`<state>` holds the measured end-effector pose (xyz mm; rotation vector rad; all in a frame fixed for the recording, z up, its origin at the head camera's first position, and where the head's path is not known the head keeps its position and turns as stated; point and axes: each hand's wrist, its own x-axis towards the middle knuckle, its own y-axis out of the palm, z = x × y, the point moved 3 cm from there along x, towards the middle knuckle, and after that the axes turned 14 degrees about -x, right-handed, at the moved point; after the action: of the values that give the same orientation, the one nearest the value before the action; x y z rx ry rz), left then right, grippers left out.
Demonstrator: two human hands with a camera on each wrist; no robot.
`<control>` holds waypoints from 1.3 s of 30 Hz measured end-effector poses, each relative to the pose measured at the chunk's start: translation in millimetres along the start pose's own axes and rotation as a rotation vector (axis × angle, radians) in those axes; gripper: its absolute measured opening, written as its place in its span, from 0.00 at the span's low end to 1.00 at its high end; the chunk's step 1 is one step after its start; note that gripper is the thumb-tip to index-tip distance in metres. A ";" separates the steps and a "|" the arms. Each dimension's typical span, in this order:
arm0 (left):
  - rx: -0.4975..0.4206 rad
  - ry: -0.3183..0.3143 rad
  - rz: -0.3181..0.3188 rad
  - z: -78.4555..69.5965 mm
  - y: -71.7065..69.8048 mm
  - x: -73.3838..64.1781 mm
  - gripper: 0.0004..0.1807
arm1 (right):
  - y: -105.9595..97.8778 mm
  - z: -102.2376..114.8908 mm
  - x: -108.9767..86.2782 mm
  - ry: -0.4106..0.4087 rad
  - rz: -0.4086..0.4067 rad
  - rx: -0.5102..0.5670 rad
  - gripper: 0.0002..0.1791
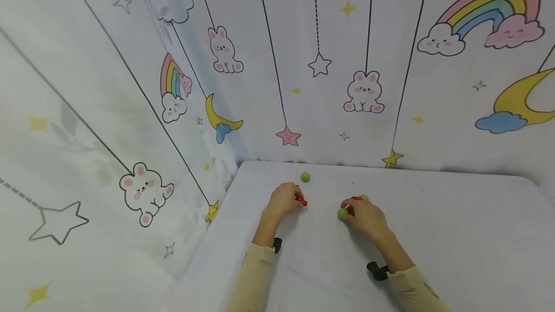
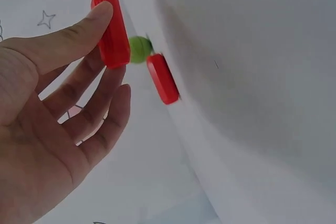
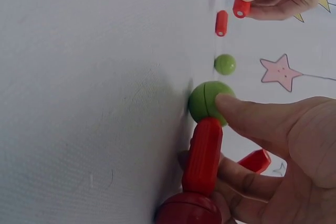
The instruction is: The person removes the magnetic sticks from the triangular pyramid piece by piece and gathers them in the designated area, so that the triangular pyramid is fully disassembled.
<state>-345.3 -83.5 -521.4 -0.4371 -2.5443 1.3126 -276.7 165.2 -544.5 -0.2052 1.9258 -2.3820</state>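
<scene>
My left hand (image 1: 284, 199) pinches a red rod (image 2: 111, 30) between thumb and fingers, above the table. Beside it, a second red rod (image 2: 164, 78) lies on the white surface. My right hand (image 1: 367, 215) grips a joined piece close over the table. It has a green ball (image 3: 202, 100) under my thumb, a red ribbed rod (image 3: 203, 156) and a dark red ball (image 3: 189, 211) at the rod's other end. Another red rod (image 3: 256, 161) shows behind the right fingers, partly hidden by them. A second green ball (image 1: 364, 198) peeks out beyond the right hand.
A loose green ball (image 1: 305, 176) sits near the table's back edge, past the left hand. The white-covered table (image 1: 468, 235) meets a patterned cloth wall (image 1: 321, 124) at the back and left. Dark wrist-camera mounts (image 1: 377, 271) stick out from the wrists.
</scene>
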 end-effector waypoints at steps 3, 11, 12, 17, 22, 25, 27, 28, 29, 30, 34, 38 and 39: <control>-0.013 0.000 -0.026 6.0 -4.8 0.6 0.06 | -0.3 -0.7 -1.2 0.006 0.010 0.003 0.17; -0.010 -0.037 -0.103 25.1 -7.9 3.1 0.06 | -1.0 -0.9 -1.2 -0.005 0.003 0.002 0.17; -0.006 -0.037 -0.110 27.4 -8.2 4.6 0.06 | -1.1 -0.8 -0.6 -0.005 0.003 -0.001 0.17; 0.026 -0.025 -0.131 34.2 -9.4 13.7 0.05 | -1.3 -1.7 0.9 -0.001 0.009 0.000 0.16; 0.063 -0.024 -0.133 38.8 -7.8 22.4 0.06 | -1.6 -1.0 -1.0 -0.002 0.011 0.001 0.17; 0.072 -0.030 -0.136 41.5 -5.7 25.9 0.07 | -0.4 -0.5 -0.7 -0.003 0.012 0.002 0.17; 0.073 -0.036 -0.138 42.8 -4.5 27.4 0.08 | 0.8 -0.6 -0.1 -0.004 0.010 0.004 0.17; 0.076 -0.041 -0.139 43.4 -4.0 28.2 0.08 | 1.4 -0.9 0.1 -0.003 0.010 0.006 0.17; 0.081 -0.042 -0.141 43.9 -3.6 28.8 0.08 | 1.7 -1.1 0.2 -0.003 0.010 0.007 0.17; 0.086 -0.045 -0.143 44.4 -3.3 29.3 0.09 | 2.1 -1.3 0.2 -0.003 0.009 0.008 0.17; 0.099 -0.048 -0.147 46.3 -1.3 32.3 0.09 | 2.4 -1.6 -0.3 0.000 0.007 0.008 0.16; 0.100 -0.053 -0.147 46.1 0.4 34.8 0.09 | 1.6 -1.5 -1.4 0.000 0.004 0.005 0.16; 0.102 -0.056 -0.146 46.1 1.0 35.3 0.09 | 1.3 -1.5 -1.5 0.000 0.005 0.006 0.16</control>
<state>-393.9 -104.3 -545.5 -0.1928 -2.4863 1.4104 -275.5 166.6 -546.3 -0.1999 1.9167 -2.3848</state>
